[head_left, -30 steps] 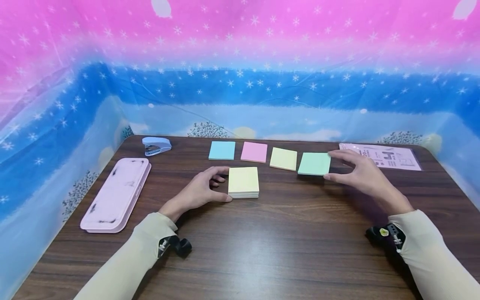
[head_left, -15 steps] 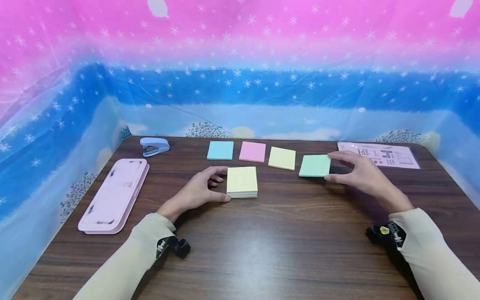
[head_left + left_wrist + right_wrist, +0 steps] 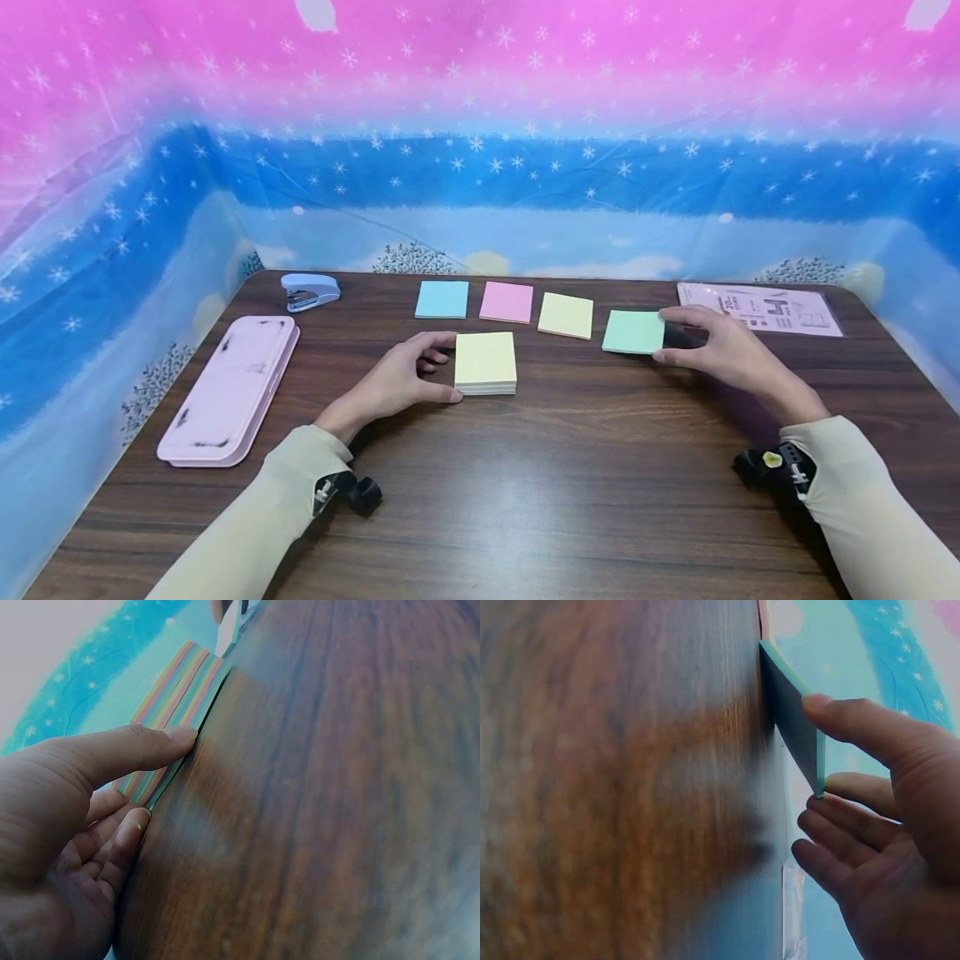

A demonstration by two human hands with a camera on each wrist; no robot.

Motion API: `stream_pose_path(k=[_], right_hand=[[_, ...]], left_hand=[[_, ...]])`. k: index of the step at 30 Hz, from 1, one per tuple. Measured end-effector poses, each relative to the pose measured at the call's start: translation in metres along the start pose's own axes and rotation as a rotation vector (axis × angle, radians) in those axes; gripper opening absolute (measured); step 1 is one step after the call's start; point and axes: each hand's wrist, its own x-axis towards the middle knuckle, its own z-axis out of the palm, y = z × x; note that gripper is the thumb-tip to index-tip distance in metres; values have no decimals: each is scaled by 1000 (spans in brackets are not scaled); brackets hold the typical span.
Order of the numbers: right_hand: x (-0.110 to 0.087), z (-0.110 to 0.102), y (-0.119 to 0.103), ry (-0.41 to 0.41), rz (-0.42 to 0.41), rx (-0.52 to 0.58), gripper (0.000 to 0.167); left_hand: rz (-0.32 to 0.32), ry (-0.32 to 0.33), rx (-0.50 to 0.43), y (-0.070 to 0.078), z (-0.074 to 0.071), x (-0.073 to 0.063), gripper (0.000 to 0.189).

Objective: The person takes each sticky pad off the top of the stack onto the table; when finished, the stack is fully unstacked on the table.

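Note:
My left hand holds a thick stack of sticky notes at its left side, thumb at the near corner. The top is yellow, and coloured layers show along its sides in the left wrist view. My right hand pinches a thin green sticky note pad by its right edge, thumb on the near side. In the right wrist view this green pad tilts, its held edge raised off the table and its far edge low. Blue, pink and yellow pads lie in a row to its left.
A pale pink pencil case lies at the left, with a light blue stapler behind it. A printed pink sheet lies at the back right, partly behind my right hand. Patterned cloth hangs around the wooden table.
My right hand has brought the green pad slightly right and toward me, widening the gap to the yellow pad. My left hand and the stack have stayed in place.

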Motion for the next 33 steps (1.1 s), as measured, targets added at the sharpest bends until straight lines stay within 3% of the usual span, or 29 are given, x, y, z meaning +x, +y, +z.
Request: stream_pose_path(k=[16,33], right_hand=[[2,5,2,-67,21,-2,66],[1,2,-1,-56,17,-9,74]], left_hand=[[1,-3,12,0,0,0,85],[-14,-1,2,2,0,-1,85]])
